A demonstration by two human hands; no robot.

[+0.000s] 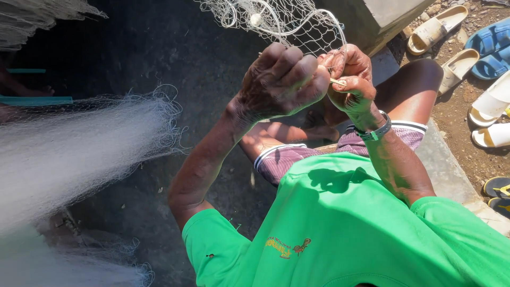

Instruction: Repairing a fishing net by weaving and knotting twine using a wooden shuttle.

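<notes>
Up above the knees, the left hand (281, 79) is clenched on the fine white mesh fishing net (276, 21) while the right hand (350, 79) pinches a small pale netting needle (338, 82).

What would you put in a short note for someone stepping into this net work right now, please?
Left hand: closed around strands of the white fishing net, raised in front of the chest.
Right hand: pinching a small pale netting needle at the same spot.
Net: one part hangs above the hands, a large bundle spreads at the left.
Done and left: cannot tell how much is finished; the hands are mid-stitch at the net's edge.
</notes>
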